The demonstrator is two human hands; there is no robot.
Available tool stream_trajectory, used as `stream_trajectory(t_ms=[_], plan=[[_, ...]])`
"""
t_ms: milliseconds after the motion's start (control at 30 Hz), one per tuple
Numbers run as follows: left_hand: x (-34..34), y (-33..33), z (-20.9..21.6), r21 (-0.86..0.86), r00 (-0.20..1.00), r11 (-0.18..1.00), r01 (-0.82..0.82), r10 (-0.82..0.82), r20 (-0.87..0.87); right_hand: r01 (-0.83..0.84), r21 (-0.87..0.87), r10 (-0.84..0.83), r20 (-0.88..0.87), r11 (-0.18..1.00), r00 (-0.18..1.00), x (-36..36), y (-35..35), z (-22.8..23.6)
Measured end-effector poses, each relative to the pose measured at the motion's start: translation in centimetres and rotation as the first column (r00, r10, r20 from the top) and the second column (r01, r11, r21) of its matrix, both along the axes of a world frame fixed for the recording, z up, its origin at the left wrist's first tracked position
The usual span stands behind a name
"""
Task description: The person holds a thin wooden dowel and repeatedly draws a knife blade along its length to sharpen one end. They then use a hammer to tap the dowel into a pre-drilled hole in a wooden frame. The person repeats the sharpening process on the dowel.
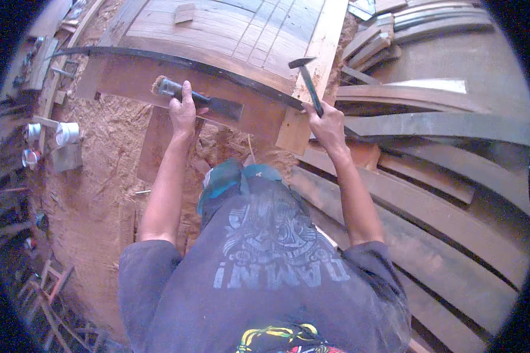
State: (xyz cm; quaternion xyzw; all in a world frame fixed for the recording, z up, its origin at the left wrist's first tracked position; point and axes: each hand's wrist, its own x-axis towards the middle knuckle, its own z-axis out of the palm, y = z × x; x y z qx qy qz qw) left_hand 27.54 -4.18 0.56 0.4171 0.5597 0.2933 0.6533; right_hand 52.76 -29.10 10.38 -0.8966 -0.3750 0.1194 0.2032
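Observation:
My left hand (185,112) is closed around a wide chisel (225,108). The chisel's frayed, battered handle end points left and its broad dark blade points right, over the brown side of the work. In my right hand (327,125) is a hammer (310,81), gripped low on its dark handle with the head raised toward the far side. Before me lies a wooden panel (218,29) marked with several long straight lines. A dark strip (188,63) runs along its near edge. Whether the blade touches the wood, I cannot tell.
A small wood block (184,13) rests on the panel. Long boards (418,235) lie stacked at the right, with curved planks (441,125) beyond them. Sawdust and shavings cover the floor (100,206). White tubs (67,134) and scrap wood are at the left.

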Motion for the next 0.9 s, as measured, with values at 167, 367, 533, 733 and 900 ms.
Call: stream_trajectory(t_ms=[167,367,533,733,900], plan=[[-0.4,0.6,-0.6,0.154,0.98,0.985,0.083,-0.052,-0.194,-0.1,0.081,0.076,0.261,0.992,0.962,-1.4,-0.6,-2.4],[0.3,0.3,1.1,0.197,0.953,0.969,0.15,-0.088,-0.29,0.107,0.295,-0.177,0.22,0.949,0.959,-10.0,-9.3,-6.8],[-0.6,2.3,1.4,0.123,0.916,0.934,0.335,-0.293,-0.274,0.415,0.133,-0.407,-0.086,0.9,0.91,-10.0,-12.6,-4.4],[-0.9,3.0,2.6,0.258,0.631,0.655,0.71,-0.43,-0.645,0.524,0.329,-0.361,-0.445,0.786,0.82,-11.2,-7.6,-2.9],[-3.9,-5.9,7.2,0.713,0.623,-0.067,0.698,-0.434,-0.65,0.107,0.348,0.08,-0.483,0.931,0.872,-16.2,-2.2,-1.1]])
